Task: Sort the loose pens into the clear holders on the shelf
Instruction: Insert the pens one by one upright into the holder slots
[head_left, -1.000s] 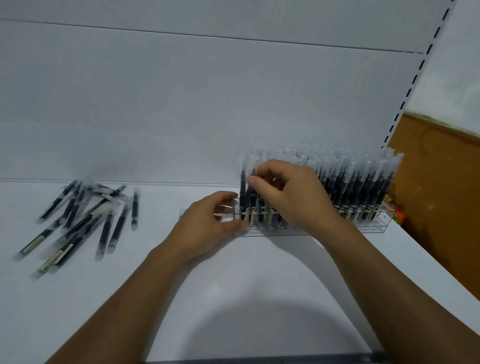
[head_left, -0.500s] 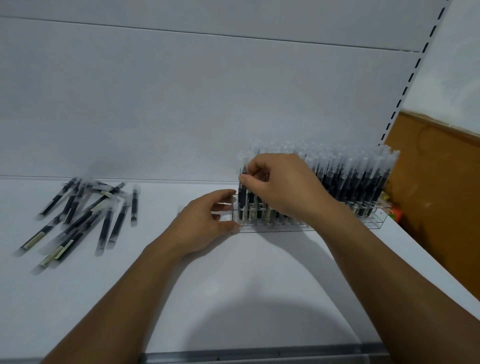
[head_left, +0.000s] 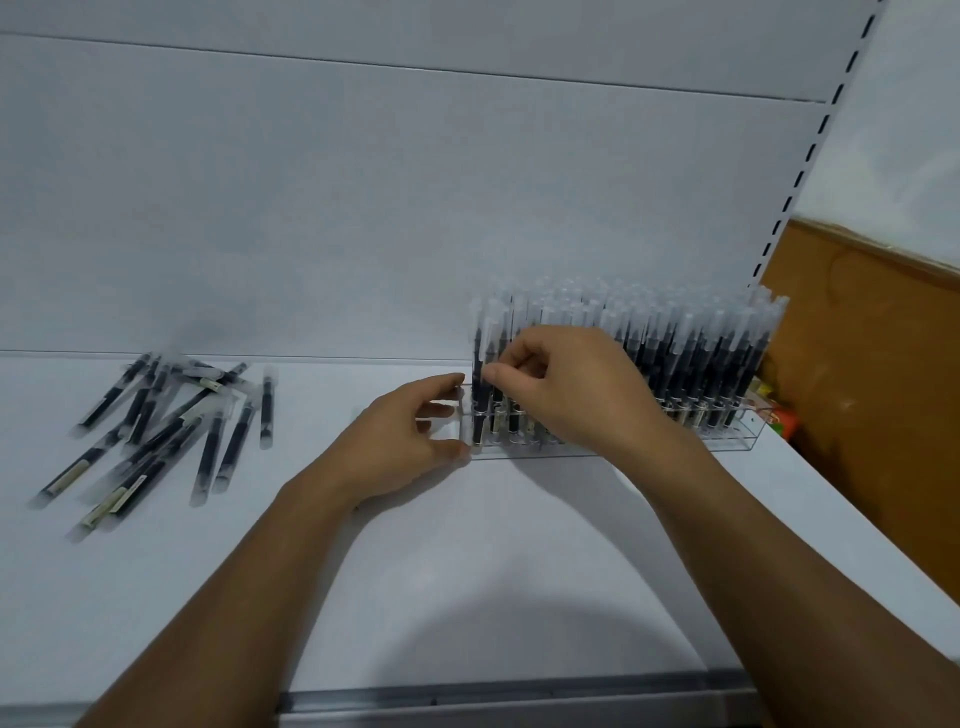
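Observation:
A clear holder stands on the white shelf at centre right, packed with several upright black pens with frosted caps. My right hand pinches one upright pen at the holder's left end, its lower end down in a slot. My left hand grips the holder's left edge between thumb and fingers. A pile of several loose black pens lies flat on the shelf at the left.
The white shelf has a grey front rail near me. A white back panel rises behind. A slotted upright and a brown wall panel stand at the right, with small colourful items beside the holder.
My right hand has pushed the pinched pen lower into the left end of the holder. My left hand has stayed on the holder's left edge.

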